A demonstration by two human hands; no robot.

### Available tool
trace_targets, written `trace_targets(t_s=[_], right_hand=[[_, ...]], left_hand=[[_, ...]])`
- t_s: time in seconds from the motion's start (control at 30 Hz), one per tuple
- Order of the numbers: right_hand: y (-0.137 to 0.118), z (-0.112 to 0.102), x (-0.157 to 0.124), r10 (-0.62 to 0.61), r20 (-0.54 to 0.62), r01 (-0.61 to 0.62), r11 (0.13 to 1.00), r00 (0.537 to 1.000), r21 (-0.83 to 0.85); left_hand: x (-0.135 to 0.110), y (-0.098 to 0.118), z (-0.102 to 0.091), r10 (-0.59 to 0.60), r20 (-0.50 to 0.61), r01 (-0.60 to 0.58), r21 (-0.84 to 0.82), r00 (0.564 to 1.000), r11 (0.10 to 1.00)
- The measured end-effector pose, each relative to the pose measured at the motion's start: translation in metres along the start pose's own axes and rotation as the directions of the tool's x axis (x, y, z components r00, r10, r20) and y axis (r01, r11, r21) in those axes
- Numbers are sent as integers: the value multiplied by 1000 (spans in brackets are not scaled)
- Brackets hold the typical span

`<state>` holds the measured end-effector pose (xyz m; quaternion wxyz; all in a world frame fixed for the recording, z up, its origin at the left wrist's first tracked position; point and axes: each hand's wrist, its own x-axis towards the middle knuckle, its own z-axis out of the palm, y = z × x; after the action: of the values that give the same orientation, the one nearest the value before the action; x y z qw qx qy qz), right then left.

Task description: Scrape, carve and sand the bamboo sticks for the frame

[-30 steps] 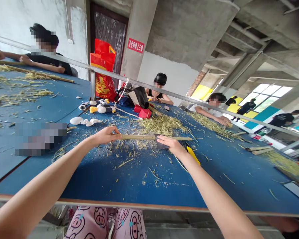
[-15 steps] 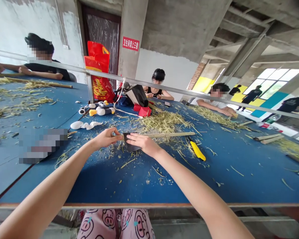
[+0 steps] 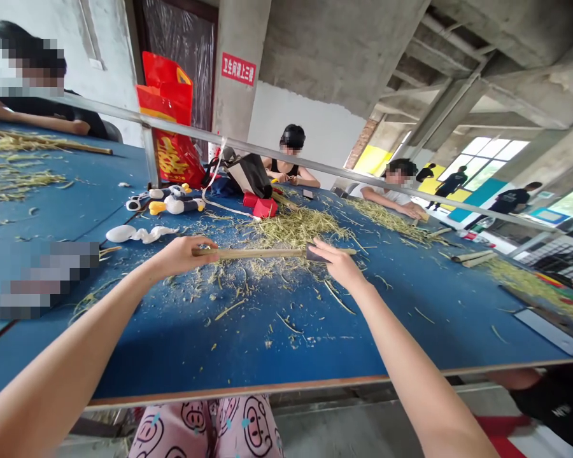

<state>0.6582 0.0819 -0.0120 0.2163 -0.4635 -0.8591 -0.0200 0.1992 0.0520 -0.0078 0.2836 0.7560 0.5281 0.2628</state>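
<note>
bamboo stick [image 3: 248, 253] points right, nearly level, from left hand [image 3: 184, 257]

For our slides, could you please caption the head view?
Left hand grips a long pale bamboo strip; right hand holds a dark blade.

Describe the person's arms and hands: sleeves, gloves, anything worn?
Both arms are bare. The left hand and right hand wear no gloves, and the left forearm and right forearm show no sleeve, watch or band. The only clothing in view is pink trousers printed with cartoon pig faces.
</note>
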Motion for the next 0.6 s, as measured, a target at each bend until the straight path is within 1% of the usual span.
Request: trace_targets(t_s=[0.07, 0.17, 0.23, 0.3, 0.37, 0.47, 0.53, 0.6], right_hand=[[-17, 10, 4, -13, -38, 13, 1000, 999, 1], [-44, 23, 12, -63, -41, 64, 998, 997, 17], [-60, 27, 15, -159, -13, 160, 987, 987, 26], [-71, 28, 17, -274, 29, 273, 961, 961, 30], [-77, 27, 16, -333, 73, 330, 943, 940, 49], [-79, 26, 15, -354, 137, 348, 935, 925, 63], [-79, 27, 15, -366, 149, 365, 930, 919, 35], [-80, 29, 17, -358, 124, 360, 933, 925, 7]], left_hand=[[1, -2, 3, -3, -37, 7, 113, 999, 994], [2, -5, 8, 11, -58, -1, 173, 998, 985], [2, -6, 10, 19, -74, -3, 199, 997, 980], [1, -5, 10, 30, -99, -6, 228, 995, 974], [1, -4, 10, 39, -119, -9, 241, 992, 970], [0, -2, 9, 48, -137, -14, 242, 989, 970], [0, -2, 10, 55, -145, -19, 240, 988, 970], [0, -2, 10, 59, -153, -23, 227, 986, 974]])
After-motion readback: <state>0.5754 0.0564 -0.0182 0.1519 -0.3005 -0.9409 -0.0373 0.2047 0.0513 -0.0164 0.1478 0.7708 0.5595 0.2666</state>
